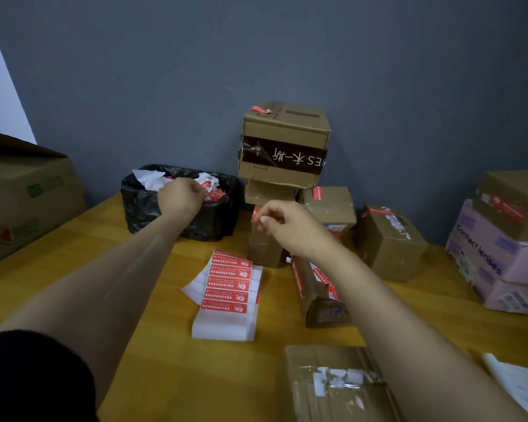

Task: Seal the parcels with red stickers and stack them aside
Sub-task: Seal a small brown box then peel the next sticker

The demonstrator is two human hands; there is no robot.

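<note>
Right hand [284, 226], twelve o'clock: grip pinched small red paper sticker [254, 214]. Left hand [180, 198], eleven o'clock over black plastic bin bag [153, 208]: grip could not be told.

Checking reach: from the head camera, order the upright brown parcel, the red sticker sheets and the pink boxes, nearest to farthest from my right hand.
1. The upright brown parcel, just below the right hand.
2. The red sticker sheets, nearer you, left.
3. The pink boxes, far right.
</note>
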